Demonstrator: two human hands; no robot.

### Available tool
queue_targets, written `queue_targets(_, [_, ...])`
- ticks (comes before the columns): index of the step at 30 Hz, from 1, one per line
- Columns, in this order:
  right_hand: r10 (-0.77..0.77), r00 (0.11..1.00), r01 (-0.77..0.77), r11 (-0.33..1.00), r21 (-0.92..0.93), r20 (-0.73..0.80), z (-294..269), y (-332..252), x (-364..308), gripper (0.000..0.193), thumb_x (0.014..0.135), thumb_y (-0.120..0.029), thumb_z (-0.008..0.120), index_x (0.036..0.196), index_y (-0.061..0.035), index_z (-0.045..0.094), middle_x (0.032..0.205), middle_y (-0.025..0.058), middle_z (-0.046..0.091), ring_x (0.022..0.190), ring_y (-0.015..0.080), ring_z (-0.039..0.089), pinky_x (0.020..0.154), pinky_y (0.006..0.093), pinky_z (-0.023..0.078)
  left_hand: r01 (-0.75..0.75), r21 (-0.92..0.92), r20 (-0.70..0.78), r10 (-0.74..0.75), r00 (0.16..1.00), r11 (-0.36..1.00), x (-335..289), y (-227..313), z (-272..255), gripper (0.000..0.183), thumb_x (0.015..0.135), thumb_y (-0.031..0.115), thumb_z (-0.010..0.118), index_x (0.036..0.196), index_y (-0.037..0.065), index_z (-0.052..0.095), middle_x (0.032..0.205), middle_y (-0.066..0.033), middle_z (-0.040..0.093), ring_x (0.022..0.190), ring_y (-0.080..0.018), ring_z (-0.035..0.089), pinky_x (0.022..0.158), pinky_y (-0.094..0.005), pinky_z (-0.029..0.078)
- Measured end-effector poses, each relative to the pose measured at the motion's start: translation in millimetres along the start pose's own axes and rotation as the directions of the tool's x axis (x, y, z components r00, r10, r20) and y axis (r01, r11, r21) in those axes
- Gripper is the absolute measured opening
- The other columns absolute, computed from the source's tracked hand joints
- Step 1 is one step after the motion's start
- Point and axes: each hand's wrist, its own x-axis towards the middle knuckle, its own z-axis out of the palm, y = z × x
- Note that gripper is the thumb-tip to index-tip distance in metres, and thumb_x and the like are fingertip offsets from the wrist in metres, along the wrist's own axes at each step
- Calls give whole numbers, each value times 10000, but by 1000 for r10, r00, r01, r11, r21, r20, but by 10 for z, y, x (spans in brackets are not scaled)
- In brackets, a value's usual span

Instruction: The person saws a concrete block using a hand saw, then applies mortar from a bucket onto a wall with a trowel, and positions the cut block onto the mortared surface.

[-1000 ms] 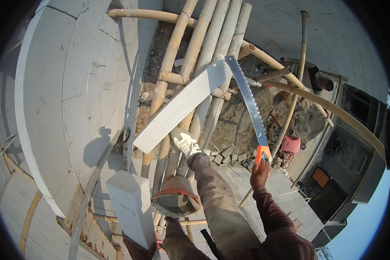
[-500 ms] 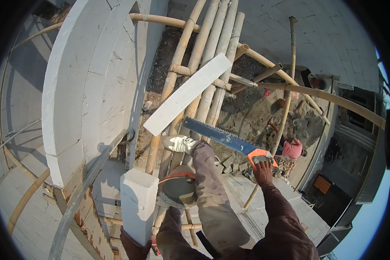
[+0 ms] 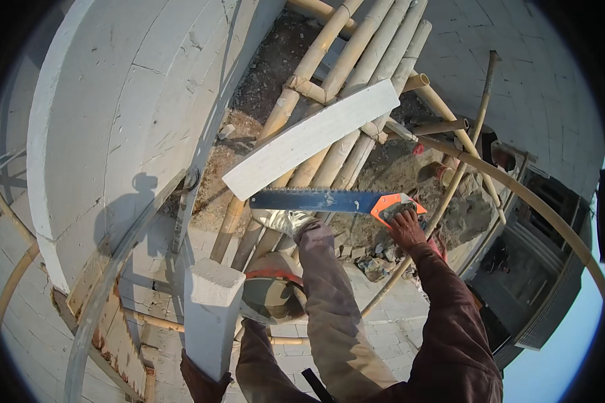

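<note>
My right hand (image 3: 407, 228) is closed around the orange handle of a hand saw (image 3: 316, 200). The blue blade points left with its toothed edge up, just below a long white block (image 3: 312, 140) lying slantwise across bamboo poles (image 3: 309, 67). At the lower left my left hand (image 3: 205, 379) grips the lower end of another white block (image 3: 212, 322), with its fingers partly hidden behind it. Beside that block sits a round bucket (image 3: 273, 295) with an orange-red rim and grey contents. My shoe (image 3: 282, 220) rests on the poles under the saw.
A pale block wall (image 3: 114, 134) rises on the left, with a long straight bar (image 3: 114, 269) slanting past it. Bamboo poles (image 3: 517, 188) cross on the right. Rubble ground (image 3: 410, 174) lies below the platform. Pink clothing of a person (image 3: 440, 247) shows partly behind my right arm.
The saw has swung from a slant to nearly level, its handle rising and its tip shifting left. My left hand stays on its block. The whole view has turned somewhat.
</note>
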Motion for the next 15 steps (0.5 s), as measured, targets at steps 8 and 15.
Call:
queue_targets(8, [86,993,-106,948,-299,-77,414,544,813,261,901,-202,664,1134,-83,669,1238,104,586,1301,330,498,1233,599,264,128,39,77,-131,988,991,-151,-122,321,1354,757,571,858,1574,-165,67,1613,-425,171,1508,-567,180,1250,-615,186])
queue_targets(15, [573,800,-597,790,-141,-180,617,556,1496,261,908,-121,628,1160,-104,693,1290,73,576,1327,321,481,1228,575,279,248,20,99,-249,963,969,-80,126,433,1356,747,585,858,1570,-172,90,1615,-425,167,1518,-554,173,1256,-599,189])
